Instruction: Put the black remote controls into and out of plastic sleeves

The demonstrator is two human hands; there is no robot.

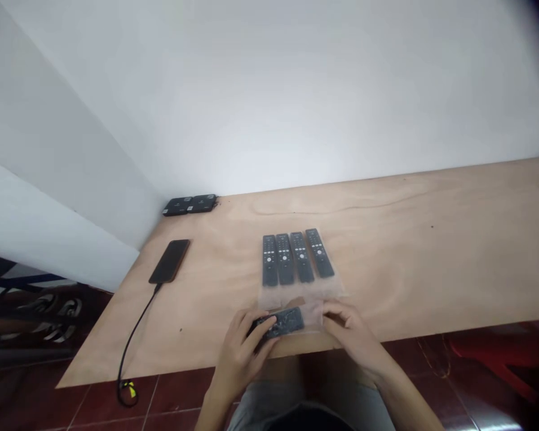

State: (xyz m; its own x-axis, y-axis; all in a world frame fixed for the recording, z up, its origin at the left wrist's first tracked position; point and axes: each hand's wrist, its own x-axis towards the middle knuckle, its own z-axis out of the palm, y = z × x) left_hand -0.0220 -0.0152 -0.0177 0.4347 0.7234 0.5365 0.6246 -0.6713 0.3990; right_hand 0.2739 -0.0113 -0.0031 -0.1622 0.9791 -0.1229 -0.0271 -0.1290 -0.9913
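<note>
My left hand (pixel 240 350) grips the left end of a black remote control (pixel 281 324) that lies crosswise near the table's front edge, inside a clear plastic bag (pixel 313 314). My right hand (pixel 348 332) pinches the bag's right end, fingers closed on the plastic. Just beyond, several black remotes (pixel 296 257) lie side by side in a row, buttons up, on clear plastic bags (pixel 336 288).
The plywood table (pixel 431 251) stands against a white wall. A black phone (pixel 170 261) lies at the left with a cable (pixel 132 341) hanging over the front edge. Two small black boxes (pixel 191 205) sit in the back left corner. A red stool (pixel 498 353) stands on the floor at right.
</note>
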